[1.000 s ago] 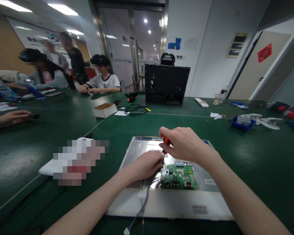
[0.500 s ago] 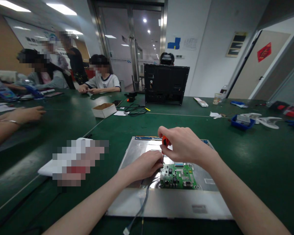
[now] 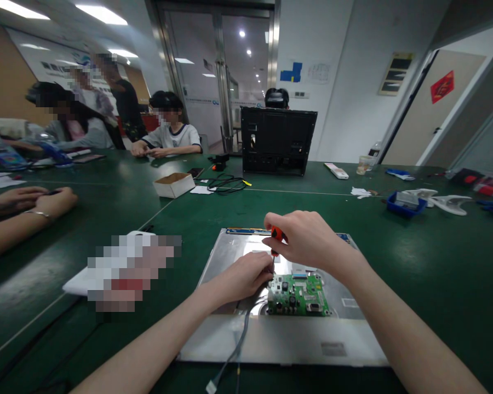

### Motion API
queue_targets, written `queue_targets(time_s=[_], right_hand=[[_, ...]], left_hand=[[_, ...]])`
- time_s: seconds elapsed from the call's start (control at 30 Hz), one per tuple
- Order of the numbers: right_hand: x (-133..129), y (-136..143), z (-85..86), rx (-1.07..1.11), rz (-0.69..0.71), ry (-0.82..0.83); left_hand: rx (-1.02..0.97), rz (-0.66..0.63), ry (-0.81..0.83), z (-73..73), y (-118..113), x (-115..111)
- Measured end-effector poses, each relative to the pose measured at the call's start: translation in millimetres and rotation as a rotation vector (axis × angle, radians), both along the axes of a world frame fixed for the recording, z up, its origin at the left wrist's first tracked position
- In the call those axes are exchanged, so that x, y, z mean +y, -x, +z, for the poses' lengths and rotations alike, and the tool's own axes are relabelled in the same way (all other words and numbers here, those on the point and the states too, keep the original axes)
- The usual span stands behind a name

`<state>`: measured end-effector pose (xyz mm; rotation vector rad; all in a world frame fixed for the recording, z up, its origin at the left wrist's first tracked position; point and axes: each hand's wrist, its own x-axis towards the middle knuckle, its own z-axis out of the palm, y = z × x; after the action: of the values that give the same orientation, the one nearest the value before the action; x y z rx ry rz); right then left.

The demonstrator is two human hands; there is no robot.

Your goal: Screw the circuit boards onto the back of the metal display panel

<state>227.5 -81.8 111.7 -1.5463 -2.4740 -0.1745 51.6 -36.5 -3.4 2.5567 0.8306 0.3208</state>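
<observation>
A metal display panel (image 3: pixel 279 339) lies flat on the table, with a green circuit board (image 3: pixel 299 295) on its middle. My right hand (image 3: pixel 308 238) is closed on the orange and black handle of a screwdriver (image 3: pixel 276 234), held upright over the board's upper left corner. Beside its shaft, the fingertips of my left hand (image 3: pixel 250 274) are pressed together at that corner; whatever they hold is too small to make out. A grey cable (image 3: pixel 242 339) runs from the board's left side over the panel's front edge to a white connector (image 3: pixel 211 387).
A black monitor housing (image 3: pixel 278 141) stands at the back. Around it are an open box (image 3: pixel 173 185), black cables (image 3: pixel 229 184) and a blue tray (image 3: pixel 406 204). A white object (image 3: pixel 80 282) lies left. Another person's hands (image 3: pixel 49 202) are at far left; more people sit and stand behind.
My right fingers have shifted slightly around the screwdriver handle, and more of its shaft shows. My left hand is nearly unmoved. The other person's hands at left have come together.
</observation>
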Motion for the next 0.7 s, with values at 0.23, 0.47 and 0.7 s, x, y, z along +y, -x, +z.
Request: queue_targets(time_s=[0.23,0.47,0.7], right_hand=[[-1.1,1.7,-1.0,0.015,0.003,-0.05],[0.2,1.0,-2.1,0.007,-0.004,-0.033],[-1.0,-0.8,1.9,0.029,0.042,0.033]], left_hand=[[0.002,0.037,0.009,-0.5,-1.2,1.1],[-0.002,0.006,0.017,1.2,0.4,0.5],[-0.014,-0.024,0.029,2.6,2.3,0.6]])
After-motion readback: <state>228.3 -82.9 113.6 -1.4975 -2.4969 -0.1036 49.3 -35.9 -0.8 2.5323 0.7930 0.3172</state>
